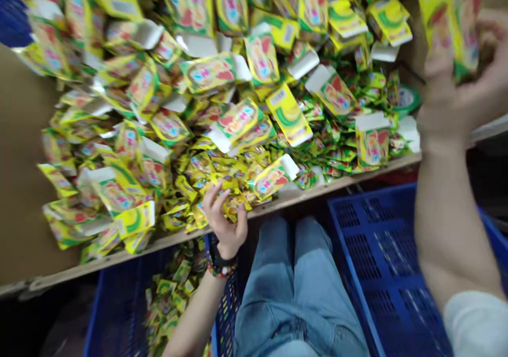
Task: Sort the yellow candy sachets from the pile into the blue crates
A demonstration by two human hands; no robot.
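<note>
My left hand [225, 220] rests its fingertips on a heap of small yellow wrapped pieces [194, 172] at the table's front edge. Its fingers are apart and no object shows in them. At the upper right, my right hand [462, 95] is closed around a small yellow-and-green printed carton [452, 28], raised above the table; a white flap shows at its top. Whether it is one carton or two side by side I cannot tell. An open-flapped carton [273, 177] lies just right of my left hand. Green wrapped pieces [325, 148] are heaped further right.
Many similar cartons [210, 73] cover the table behind a wooden front edge [293, 198]. A green tape roll [407, 98] lies at the right. Below stand a blue crate [99, 304] with wrapped pieces in it and another blue crate [357, 277], on either side of my legs.
</note>
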